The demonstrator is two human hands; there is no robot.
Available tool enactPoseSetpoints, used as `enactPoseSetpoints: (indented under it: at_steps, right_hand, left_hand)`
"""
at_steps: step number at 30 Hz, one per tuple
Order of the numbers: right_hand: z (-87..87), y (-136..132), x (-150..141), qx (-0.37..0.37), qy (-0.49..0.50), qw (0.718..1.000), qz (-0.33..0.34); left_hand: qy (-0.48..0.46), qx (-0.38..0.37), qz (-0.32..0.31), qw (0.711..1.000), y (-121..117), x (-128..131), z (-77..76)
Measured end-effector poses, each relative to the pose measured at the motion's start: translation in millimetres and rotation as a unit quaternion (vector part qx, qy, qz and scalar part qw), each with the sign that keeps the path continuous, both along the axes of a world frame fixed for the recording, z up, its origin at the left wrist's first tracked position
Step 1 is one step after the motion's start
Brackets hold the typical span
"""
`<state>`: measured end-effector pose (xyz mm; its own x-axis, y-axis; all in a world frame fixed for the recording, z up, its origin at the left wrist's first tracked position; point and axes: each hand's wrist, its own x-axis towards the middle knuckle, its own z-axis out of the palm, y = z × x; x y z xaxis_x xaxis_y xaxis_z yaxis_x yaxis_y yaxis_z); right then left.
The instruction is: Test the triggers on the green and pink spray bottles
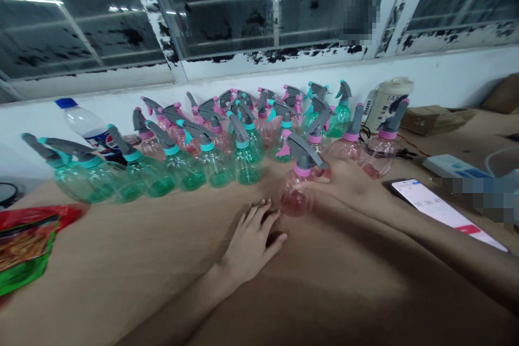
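Observation:
My right hand (344,181) is wrapped around the side of a pink spray bottle (295,194) with a grey and pink trigger head. That bottle stands upright at the front of the group. Flat on the table, my left hand (253,238) has its fingers stretched out just left of the pink bottle, holding nothing. Behind it runs a row of green spray bottles (219,165) with grey heads and teal collars. More pink spray bottles (379,154) stand behind my right hand and further back, several of them partly hidden by the front row.
A Pepsi bottle (83,121) leans at the back left, and a red and green snack packet (28,246) lies at the left edge. On the right are a phone (441,211), a white power strip (456,165), a coffee cup (385,100) and a brown package (433,119). A windowed wall stands behind.

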<state>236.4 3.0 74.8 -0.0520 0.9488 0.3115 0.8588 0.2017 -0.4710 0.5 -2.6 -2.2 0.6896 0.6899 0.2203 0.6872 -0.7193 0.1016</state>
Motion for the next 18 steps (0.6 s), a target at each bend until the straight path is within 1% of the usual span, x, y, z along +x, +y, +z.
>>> enactPoseSetpoints:
  at_steps: [1,2,4,6,15,18]
  right_hand:
    - [1.7,11,-4,-0.005,-0.032,0.999,-0.024]
    - [3.1,21,-8,0.012,-0.052,0.998,-0.029]
    - [4.1,38,-16,0.039,-0.059,0.997,-0.031]
    - [2.7,50,-23,0.041,-0.046,0.997,-0.039]
    - [-10.7,81,-38,0.048,-0.004,0.996,-0.071]
    - [-15.0,85,-40,0.056,0.014,0.996,-0.07]
  left_hand:
    - [-0.002,0.001,0.0,1.0,0,0,-0.2]
    - [-0.003,0.001,-0.001,1.0,0,0,-0.4]
    - [-0.005,0.002,0.001,1.0,1,0,-0.5]
    - [-0.006,-0.001,0.003,1.0,1,0,-0.3]
    - [-0.003,0.002,-0.003,1.0,2,0,0.2]
    - [-0.002,0.0,-0.005,1.0,1,0,1.1]
